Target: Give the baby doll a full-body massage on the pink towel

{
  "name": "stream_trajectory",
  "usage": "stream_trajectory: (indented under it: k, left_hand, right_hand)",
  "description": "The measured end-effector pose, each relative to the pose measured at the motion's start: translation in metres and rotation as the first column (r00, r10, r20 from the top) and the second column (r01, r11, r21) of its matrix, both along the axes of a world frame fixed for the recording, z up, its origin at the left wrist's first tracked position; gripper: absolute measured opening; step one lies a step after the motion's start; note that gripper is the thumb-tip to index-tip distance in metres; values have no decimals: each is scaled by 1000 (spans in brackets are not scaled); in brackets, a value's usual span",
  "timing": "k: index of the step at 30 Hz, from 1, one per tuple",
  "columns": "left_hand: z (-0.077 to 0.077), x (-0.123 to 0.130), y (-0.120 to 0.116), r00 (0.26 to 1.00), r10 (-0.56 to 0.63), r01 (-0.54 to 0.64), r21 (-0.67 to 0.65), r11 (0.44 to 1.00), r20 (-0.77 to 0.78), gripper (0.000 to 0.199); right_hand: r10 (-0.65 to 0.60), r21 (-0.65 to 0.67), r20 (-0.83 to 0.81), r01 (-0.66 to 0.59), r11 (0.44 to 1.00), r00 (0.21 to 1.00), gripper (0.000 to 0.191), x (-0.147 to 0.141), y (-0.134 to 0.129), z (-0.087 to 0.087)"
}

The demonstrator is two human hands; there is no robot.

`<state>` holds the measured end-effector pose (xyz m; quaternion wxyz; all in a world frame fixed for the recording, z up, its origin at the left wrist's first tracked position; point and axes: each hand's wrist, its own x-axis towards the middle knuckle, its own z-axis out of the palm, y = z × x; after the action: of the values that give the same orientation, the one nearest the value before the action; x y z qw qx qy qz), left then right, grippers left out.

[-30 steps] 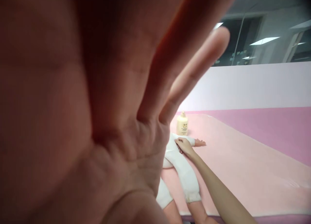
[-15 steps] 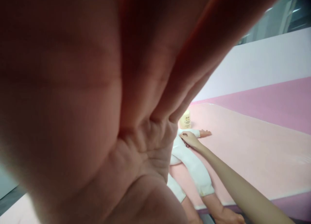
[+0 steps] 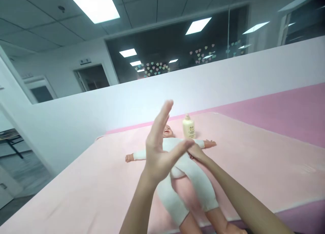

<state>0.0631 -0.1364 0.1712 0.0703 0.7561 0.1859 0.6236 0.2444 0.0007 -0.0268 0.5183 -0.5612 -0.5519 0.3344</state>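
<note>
A baby doll (image 3: pixel 168 132) in a white long-sleeved outfit (image 3: pixel 203 183) lies on its back, arms spread and bare feet toward me. My left hand (image 3: pixel 158 153) is raised over the doll's body, open, fingers pointing up and thumb stretched out to the right. It covers part of the doll's head and chest. Low at the right side of the doll's torso, my right hand (image 3: pixel 198 152) is closed on the outfit, its fingertips partly hidden behind the left thumb. Just beyond it stands a cream pump bottle (image 3: pixel 189 127).
The doll lies on a pink padded surface (image 3: pixel 254 159) with a front edge near its feet. A white and pink low wall (image 3: pixel 137 105) runs behind, with dark glass (image 3: pixel 177 38) above it. At the far left a table (image 3: pixel 11 139) stands on the floor.
My left hand has moved away from the camera, down and forward over the doll, uncovering the room and the doll's head. My right hand stays at the doll's side.
</note>
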Motion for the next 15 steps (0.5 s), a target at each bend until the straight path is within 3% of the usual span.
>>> stream_trajectory:
  k: [2, 4, 8, 11, 15]
  left_hand:
    - [-29, 7, 30, 999, -21, 15, -133, 991, -50, 52]
    - [-66, 9, 67, 997, 38, -55, -261, 964, -69, 37]
    - [-127, -7, 121, 981, 151, -192, -467, 863, -125, 23]
    - [-147, -25, 137, 965, 233, -259, -541, 800, -118, 23]
    - [-159, -42, 147, 935, 310, -353, -524, 775, -171, 21]
  right_hand:
    - [16, -3, 18, -16, 1000, 1000, 24, 0, 1, 0]
    - [26, -14, 38, -25, 1000, 999, 25, 1, 4, -1]
    - [16, -11, 76, -15, 1000, 997, 24, 2, 8, -4]
    - [-9, 6, 103, 9, 1000, 995, 25, 1, 9, -4]
    - [-60, 42, 138, 55, 998, 989, 25, 0, 7, -4]
